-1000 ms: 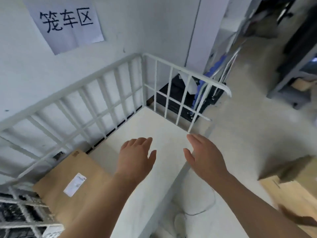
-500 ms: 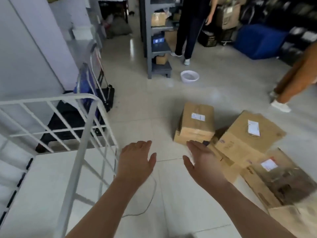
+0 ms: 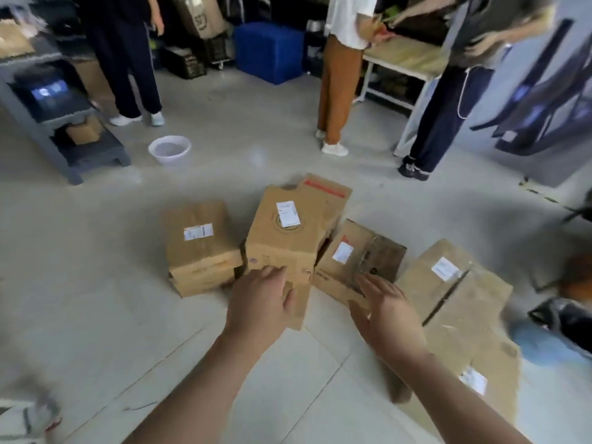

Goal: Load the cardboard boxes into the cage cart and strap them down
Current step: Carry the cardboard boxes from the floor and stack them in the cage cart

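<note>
A cluster of cardboard boxes point(image 3: 480, 302) is sitting on the pale tiled floor point(image 3: 96, 283), each touching or just beside its neighbour, most showing a white shipping label on top. The left grip point(image 3: 259, 302) is hanging in front of the near face of the tallest box point(image 3: 282, 238), mid-cluster, fingers loosely extended and holding nothing. The blur is hiding whether the fingertips are touching the cardboard. The right grip point(image 3: 387, 312) is hovering over the near edge of a low box with a dark scuffed patch point(image 3: 358, 261), fingers straight and spread, also holding nothing. A squat box point(image 3: 200, 245) is standing just left of the tallest one. Beyond, a white basin point(image 3: 169, 149) is resting on the floor near a grey shelf unit point(image 3: 48, 100), and three people point(image 3: 333, 91) are standing by a blue crate point(image 3: 269, 56) and a tabletop point(image 3: 400, 56).
</note>
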The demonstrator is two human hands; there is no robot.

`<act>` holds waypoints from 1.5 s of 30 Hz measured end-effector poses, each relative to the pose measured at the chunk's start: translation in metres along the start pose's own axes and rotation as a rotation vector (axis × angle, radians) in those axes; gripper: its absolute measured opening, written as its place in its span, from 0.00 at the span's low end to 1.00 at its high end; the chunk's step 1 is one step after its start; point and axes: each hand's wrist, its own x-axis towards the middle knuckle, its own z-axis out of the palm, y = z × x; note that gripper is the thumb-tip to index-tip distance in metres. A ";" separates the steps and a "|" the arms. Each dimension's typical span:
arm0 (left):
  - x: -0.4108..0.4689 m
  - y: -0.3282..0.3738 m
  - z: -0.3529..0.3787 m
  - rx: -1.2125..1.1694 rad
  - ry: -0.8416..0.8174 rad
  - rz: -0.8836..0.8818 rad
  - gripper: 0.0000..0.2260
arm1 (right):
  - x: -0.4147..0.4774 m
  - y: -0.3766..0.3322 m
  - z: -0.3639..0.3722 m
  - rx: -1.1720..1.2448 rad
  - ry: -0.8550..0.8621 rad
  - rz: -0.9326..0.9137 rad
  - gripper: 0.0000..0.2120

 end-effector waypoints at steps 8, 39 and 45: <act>0.116 0.095 0.068 -0.039 -0.121 0.308 0.16 | 0.014 0.113 -0.011 -0.013 0.080 0.374 0.23; 0.292 0.281 0.471 0.108 -0.856 0.368 0.34 | 0.034 0.490 0.175 0.283 -0.121 1.160 0.28; 0.302 0.258 0.551 0.257 -0.915 0.311 0.39 | 0.030 0.533 0.257 0.264 -0.227 1.190 0.33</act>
